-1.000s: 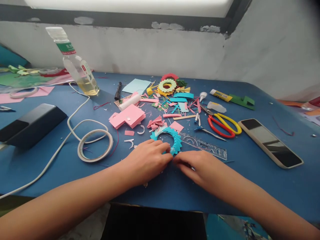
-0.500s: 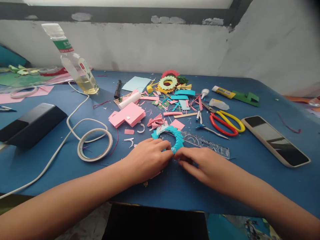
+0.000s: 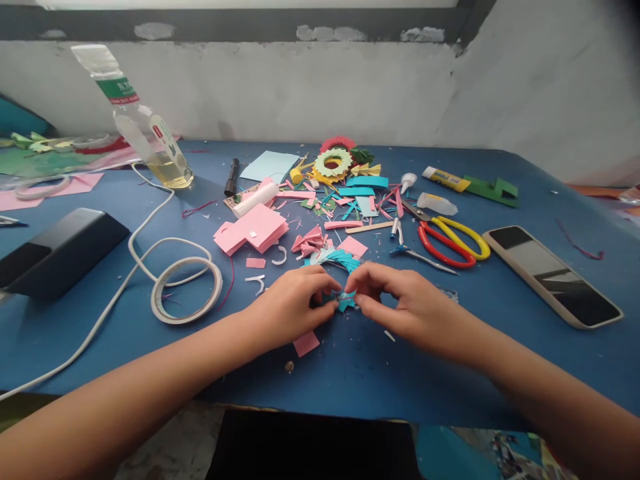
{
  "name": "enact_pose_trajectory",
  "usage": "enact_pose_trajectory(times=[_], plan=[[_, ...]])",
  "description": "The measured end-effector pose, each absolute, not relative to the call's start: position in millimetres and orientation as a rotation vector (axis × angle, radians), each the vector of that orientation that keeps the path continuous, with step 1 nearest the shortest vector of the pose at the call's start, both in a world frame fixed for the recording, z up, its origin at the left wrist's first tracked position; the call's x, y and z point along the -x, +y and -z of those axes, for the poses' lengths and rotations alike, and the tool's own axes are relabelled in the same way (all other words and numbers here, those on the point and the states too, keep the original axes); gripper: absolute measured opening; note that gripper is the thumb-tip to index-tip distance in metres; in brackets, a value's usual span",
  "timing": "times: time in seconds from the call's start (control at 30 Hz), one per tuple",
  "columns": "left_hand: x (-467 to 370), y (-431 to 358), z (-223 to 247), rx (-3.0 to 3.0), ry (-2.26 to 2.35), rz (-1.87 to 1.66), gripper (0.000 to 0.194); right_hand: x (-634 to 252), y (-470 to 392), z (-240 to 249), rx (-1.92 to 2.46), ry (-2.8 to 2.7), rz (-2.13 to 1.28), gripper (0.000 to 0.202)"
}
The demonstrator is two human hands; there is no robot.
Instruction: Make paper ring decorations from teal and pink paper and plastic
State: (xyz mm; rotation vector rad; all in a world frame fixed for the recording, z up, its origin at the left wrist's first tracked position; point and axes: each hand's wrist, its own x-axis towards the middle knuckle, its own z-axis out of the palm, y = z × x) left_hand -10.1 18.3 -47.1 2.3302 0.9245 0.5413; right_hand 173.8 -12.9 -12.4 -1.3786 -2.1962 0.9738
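Note:
A ring of folded blue paper pieces (image 3: 349,259) lies on the table in front of me, a few of its pieces pale. A thin, dark reddish thread (image 3: 346,297) seems to run across its near side, between my fingertips. My left hand (image 3: 295,303) is closed, thumb and forefinger pinched at the thread's left end. From the other side, my right hand (image 3: 407,303) pinches the right end with its fingers curled. Both hands touch or nearly touch the paper and hide parts of the ring. Beyond it are folded pink pieces (image 3: 309,241).
Scissors (image 3: 450,240), a phone (image 3: 553,277) and a glue stick (image 3: 445,179) lie right. Left are a tape roll (image 3: 156,293), a white cable (image 3: 133,243), a black stand-like object (image 3: 65,247) and a bottle (image 3: 165,170). Pink paper (image 3: 255,230) and finished paper rings (image 3: 333,163) lie beyond.
My hands have drawn slightly apart and turned, showing the ring's near side and the thread. A pink square beneath my left hand is now visible. My right hand covers most of the clear ruler.

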Motion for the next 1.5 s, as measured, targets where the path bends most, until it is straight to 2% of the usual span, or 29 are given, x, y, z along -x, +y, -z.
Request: enact_pose_trajectory(times=[0.47, 1.0, 1.3, 1.5], plan=[[8.6, 22.0, 53.1, -2.325, 0.900, -0.645, 0.012, -172.8, -10.0, 27.3, 1.276, -1.994, -0.920, 0.004], [12.4, 22.8, 52.3, -2.452, 0.824, -0.662, 0.014, -171.8, -19.7, 26.8, 1.343, -2.270, -1.122, 0.011], [13.9, 17.2, 48.8, -2.976, 0.796, -0.336, 0.022, -171.6, -22.0, 29.6, 1.326, -2.366, -1.109, 0.013], [9.5, 6.2, 40.6, -3.127, 0.743, -0.141, 0.012, -170.7, -23.6, 32.8, 1.294, -2.415, -1.035, 0.014]])
